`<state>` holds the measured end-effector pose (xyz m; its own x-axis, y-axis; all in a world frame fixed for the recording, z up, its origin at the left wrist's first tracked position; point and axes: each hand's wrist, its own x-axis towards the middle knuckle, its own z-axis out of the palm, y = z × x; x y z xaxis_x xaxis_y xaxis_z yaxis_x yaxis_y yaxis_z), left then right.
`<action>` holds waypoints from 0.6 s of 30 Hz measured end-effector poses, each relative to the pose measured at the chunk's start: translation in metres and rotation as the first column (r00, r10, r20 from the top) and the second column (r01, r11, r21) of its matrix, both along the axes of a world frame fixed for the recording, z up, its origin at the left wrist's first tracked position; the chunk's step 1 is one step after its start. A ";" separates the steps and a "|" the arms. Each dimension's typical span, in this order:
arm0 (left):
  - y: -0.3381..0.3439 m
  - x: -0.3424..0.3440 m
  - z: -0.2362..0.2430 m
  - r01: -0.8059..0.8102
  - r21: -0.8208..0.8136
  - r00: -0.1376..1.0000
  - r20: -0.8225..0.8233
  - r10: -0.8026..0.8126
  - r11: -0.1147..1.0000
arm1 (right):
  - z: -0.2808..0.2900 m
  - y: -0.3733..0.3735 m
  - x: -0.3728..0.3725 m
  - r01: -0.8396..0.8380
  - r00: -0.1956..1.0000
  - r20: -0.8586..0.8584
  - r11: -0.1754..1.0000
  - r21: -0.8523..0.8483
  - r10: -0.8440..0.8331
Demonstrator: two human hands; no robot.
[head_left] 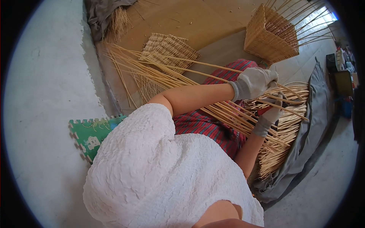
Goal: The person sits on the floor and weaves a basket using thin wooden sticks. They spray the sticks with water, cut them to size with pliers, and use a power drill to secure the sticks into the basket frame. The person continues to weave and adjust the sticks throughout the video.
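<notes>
My gloved left hand (255, 81), reaching across my body, is closed on light rattan canes (178, 80), which lie in a long bundle over the red striped fabric on my lap (197, 125). Just below it, my gloved right hand (270, 114) is closed round a red-handled hand tool (262, 111), close to the cane ends; the tool's tip is hard to make out. Under and beside both hands is a thick pile of cut rods (275, 159), next to a folded grey cloth (311, 121).
A woven basket with upright stakes (266, 40) stands at the upper right, a flat woven panel (167, 49) beyond the canes. A green foam mat (91, 135) lies at the left, loose fibres (118, 21) at the top, assorted dark containers (342, 81) at the far right.
</notes>
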<state>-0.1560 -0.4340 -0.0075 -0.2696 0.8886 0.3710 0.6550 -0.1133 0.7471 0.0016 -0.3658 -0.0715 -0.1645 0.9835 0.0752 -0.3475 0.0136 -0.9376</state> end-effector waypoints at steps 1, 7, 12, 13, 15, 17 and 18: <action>0.001 0.000 0.000 0.004 -0.032 1.000 0.017 -0.003 0.999 | -0.003 0.000 0.001 0.001 1.000 0.014 1.000 -0.012 0.000; -0.002 -0.003 -0.012 0.043 -0.235 0.995 0.098 -0.020 0.971 | -0.039 0.010 0.018 0.063 0.981 0.183 0.998 0.017 -0.065; -0.002 0.000 -0.014 0.265 -0.237 0.920 0.353 -0.172 0.935 | -0.041 0.001 0.004 0.168 0.983 -0.073 0.986 0.008 -0.167; -0.005 0.003 -0.011 0.277 -0.115 0.907 0.360 -0.220 0.954 | -0.031 0.000 0.002 0.146 0.989 -0.016 0.989 -0.001 -0.146; -0.009 0.006 -0.002 0.388 -0.310 0.764 0.634 -0.116 0.868 | -0.009 -0.005 -0.004 0.153 0.974 0.161 0.986 0.061 -0.161; -0.012 0.010 0.004 0.468 -0.247 0.665 0.730 -0.155 0.848 | 0.012 -0.011 -0.008 0.149 0.956 0.237 0.982 0.114 -0.173; -0.013 0.013 0.006 0.497 -0.247 0.617 0.775 -0.138 0.832 | 0.019 -0.013 -0.010 0.162 0.955 0.220 0.973 0.165 -0.197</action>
